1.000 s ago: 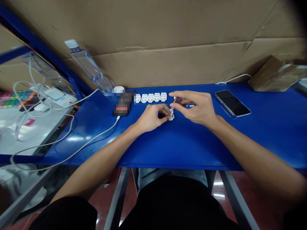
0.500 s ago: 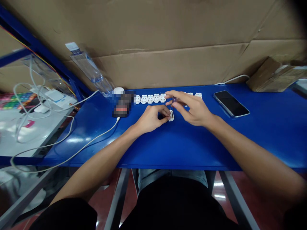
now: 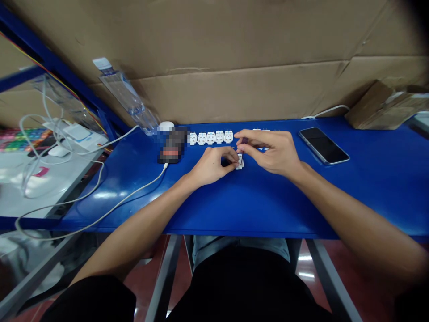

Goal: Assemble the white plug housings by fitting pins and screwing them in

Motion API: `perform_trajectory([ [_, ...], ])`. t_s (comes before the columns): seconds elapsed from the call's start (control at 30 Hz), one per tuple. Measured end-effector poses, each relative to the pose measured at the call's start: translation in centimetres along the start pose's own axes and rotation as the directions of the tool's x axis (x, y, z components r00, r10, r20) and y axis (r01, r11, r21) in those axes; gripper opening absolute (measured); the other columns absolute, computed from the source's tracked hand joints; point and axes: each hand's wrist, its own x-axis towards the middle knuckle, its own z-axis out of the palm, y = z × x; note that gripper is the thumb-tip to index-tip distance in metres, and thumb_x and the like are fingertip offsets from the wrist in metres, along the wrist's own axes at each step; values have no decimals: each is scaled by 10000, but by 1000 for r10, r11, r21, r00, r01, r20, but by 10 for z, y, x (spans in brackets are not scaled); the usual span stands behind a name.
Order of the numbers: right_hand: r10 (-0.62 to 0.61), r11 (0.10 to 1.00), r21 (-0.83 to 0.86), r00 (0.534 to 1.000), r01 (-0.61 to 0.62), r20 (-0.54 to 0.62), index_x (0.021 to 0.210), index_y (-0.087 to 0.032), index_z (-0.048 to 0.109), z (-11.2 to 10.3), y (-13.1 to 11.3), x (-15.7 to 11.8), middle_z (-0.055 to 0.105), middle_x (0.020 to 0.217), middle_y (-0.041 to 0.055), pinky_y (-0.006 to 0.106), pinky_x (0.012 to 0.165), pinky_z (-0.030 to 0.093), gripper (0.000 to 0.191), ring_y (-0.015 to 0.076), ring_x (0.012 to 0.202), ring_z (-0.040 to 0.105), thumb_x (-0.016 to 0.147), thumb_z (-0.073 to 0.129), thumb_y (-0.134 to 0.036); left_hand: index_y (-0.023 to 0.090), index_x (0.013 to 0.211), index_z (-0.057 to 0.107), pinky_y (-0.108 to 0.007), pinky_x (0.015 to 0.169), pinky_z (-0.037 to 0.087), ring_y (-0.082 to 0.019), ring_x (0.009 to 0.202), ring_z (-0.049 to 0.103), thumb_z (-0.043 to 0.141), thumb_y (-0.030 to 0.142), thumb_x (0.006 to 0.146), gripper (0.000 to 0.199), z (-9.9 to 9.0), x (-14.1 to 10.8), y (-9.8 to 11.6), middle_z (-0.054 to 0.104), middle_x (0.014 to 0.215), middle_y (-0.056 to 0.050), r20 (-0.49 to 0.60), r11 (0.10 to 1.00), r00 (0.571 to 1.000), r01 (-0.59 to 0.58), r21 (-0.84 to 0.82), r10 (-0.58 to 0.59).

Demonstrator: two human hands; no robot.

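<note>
- Left hand [image 3: 214, 165]: fingers closed narrowly, fingertips gripping a white module [image 3: 239, 162] that stands on its end at the tips, on or just above the bench top; contact with the bench cannot be confirmed.
- Right hand [image 3: 271, 152]: partly open, thumb and forefinger in a narrow pinch on a small dark part [image 3: 245, 141]; part too small to identify. It sits just beside the white module, not visibly touching it.
- Row of five white modules [image 3: 210, 137]: lying side by side on the blue bench [image 3: 234, 210], directly behind the left hand.
- Further white modules [image 3: 266, 131]: behind the right hand, partly hidden by it.
- Phone [image 3: 323, 145]: face up, screen dark, right of the right hand.
- Blurred block [image 3: 172, 145]: left of the row, with a white cable [image 3: 134, 185] running from it.
- Plastic bottle [image 3: 129, 100]: lying against the cardboard sheet [image 3: 234, 89] behind the bench; label unreadable.
- Writing: none legible on the modules, phone or block.
</note>
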Motion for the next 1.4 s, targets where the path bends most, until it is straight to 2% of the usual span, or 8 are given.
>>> perform_trajectory([
  [0.27,59,995,72,997,-63,53,1371,-304,828,-2,6,-1,889,1284,19,335,819,753,302,172,832,863,1092,736,-373,220,1107,800,-400,968,666,-211,968,814,755,220,997,118,-7,0,-4,849,1105,-62,26,996,996,-81,33,81],
  [0.47,51,981,176,988,-76,145,1481,-301,739,-4,12,-5,863,1262,30,327,873,746,363,183,930,877,1132,673,-371,235,1130,832,-569,1276,528,-340,1443,693,875,297,956,190,-22,5,-17,710,1515,-121,133,966,972,-213,144,194],
  [0.6,82,966,227,979,-125,188,1497,-295,706,-6,12,-4,850,1369,43,374,1025,739,368,235,1163,878,1138,656,-357,246,1135,842,-555,1273,528,-324,1433,703,843,317,1009,144,-22,7,-25,794,1380,-105,189,980,967,-187,70,171],
  [0.73,138,960,210,967,-183,212,1336,-270,757,-12,4,3,902,1186,34,368,935,750,261,241,1060,901,1103,729,-385,254,1093,845,-541,1251,532,-309,1368,718,845,333,1021,106,-20,8,-27,815,1283,-93,196,981,965,-188,39,177],
  [0.9,169,985,13,980,-172,104,1146,-266,787,-13,-6,6,895,933,7,334,636,688,210,230,784,870,1014,845,-418,269,1068,851,-547,1222,535,-315,1329,708,862,340,1014,90,-19,8,-29,786,1268,-95,183,979,966,-197,61,183],
  [1.1,99,990,-93,993,-104,-57,1072,-297,773,-2,-3,1,852,815,-19,364,667,721,256,230,716,850,972,892,-501,248,1068,837,-523,1184,557,-296,1261,720,848,322,1012,93,-17,7,-28,758,1270,-96,170,978,970,-191,82,175],
  [1.3,-53,986,-145,987,76,152,1407,-272,754,-9,0,2,894,1212,56,407,970,723,311,241,1045,878,1138,637,-373,247,1081,826,-538,1214,546,-301,1291,722,842,344,1004,125,-16,6,-26,757,1299,-97,153,983,976,-167,77,154],
  [1.4,0,996,-85,971,21,238,1434,-251,728,-14,-2,4,876,1300,70,372,948,709,327,236,1108,877,1158,563,-310,240,1085,820,-551,1243,526,-312,1335,711,834,350,1003,138,-15,6,-26,765,1323,-104,156,983,976,-164,78,150],
])
